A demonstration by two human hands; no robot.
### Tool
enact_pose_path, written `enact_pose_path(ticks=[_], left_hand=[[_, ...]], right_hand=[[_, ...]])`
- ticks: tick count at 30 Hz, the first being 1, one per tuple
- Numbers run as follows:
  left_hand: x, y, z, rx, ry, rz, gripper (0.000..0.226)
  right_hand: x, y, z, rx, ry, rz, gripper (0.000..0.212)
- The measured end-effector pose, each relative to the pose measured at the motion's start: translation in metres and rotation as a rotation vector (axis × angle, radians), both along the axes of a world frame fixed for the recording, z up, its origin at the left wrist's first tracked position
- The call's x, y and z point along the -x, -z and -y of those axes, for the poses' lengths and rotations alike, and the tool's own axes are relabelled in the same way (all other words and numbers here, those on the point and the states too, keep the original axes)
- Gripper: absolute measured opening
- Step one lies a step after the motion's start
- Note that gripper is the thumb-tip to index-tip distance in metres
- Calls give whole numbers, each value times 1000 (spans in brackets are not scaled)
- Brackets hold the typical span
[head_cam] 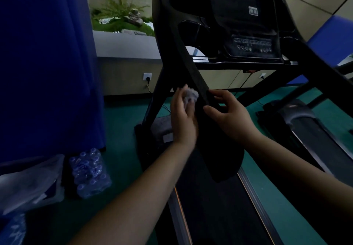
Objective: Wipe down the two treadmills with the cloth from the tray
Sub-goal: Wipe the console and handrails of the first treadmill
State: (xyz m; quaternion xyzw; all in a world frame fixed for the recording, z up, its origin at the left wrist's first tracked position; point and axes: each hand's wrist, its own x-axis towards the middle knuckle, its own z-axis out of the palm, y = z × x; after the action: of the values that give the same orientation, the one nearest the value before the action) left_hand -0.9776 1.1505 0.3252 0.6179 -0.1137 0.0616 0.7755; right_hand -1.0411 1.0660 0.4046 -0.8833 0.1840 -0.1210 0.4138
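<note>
The treadmill [219, 34] is matte black plastic and metal, with a glossy dark console screen and a flat, broad handrail [193, 76] that slopes down from the console and ends in a rounded paddle shape. Its running belt [212, 206] is finely textured black, edged by smooth grey side rails. A second treadmill [309, 130] stands on the right on the green floor [124, 130].

The cloth [191, 95] is pale, soft and crumpled into a small wad. The left hand [183, 118] grips it, fingers curled round it with the thumb running up its near side; the wad bulges out beyond the fingertips and sits pressed against the left edge of the handrail.

The right hand [229, 114] grips the handrail just across from the cloth, thumb lying over the rail's top face and fingers wrapped round its right edge. The rail alone separates the two hands.

To the left of the left hand, well apart, a shrink-wrapped pack of clear plastic water bottles [89, 174] stands on the floor beside a blue curtain [47, 63].
</note>
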Motion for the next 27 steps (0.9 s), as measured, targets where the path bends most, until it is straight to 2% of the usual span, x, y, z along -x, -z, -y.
enact_pose_path(ticks=[4, 8, 11, 12, 16, 19, 22, 25, 27], left_hand=[[-36, -1, 5, -31, -8, -81, 38], [1, 1, 0, 16, -3, -100, 31], [27, 5, 3, 60, -34, -114, 52], [35, 6, 4, 67, -52, -122, 53], [44, 4, -1, 16, -79, -152, 33], [19, 5, -4, 51, -35, -7, 35], [-20, 4, 3, 16, -18, 41, 42], [-72, -1, 6, 14, -3, 49, 38], [-116, -3, 10, 69, -4, -32, 35]], right_hand=[[2, -1, 0, 10, -6, 16, 47], [2, -3, 0, 22, -27, 14, 44], [2, -4, 0, 39, -56, 9, 44], [1, -3, 0, 51, -62, 6, 45], [3, -6, -2, 71, -49, -15, 46], [0, -9, -4, 164, -25, -64, 47], [-13, -13, -8, 262, 25, -97, 49], [-36, -14, -15, 325, 87, -117, 53], [-51, -16, -18, 348, 119, -116, 54]])
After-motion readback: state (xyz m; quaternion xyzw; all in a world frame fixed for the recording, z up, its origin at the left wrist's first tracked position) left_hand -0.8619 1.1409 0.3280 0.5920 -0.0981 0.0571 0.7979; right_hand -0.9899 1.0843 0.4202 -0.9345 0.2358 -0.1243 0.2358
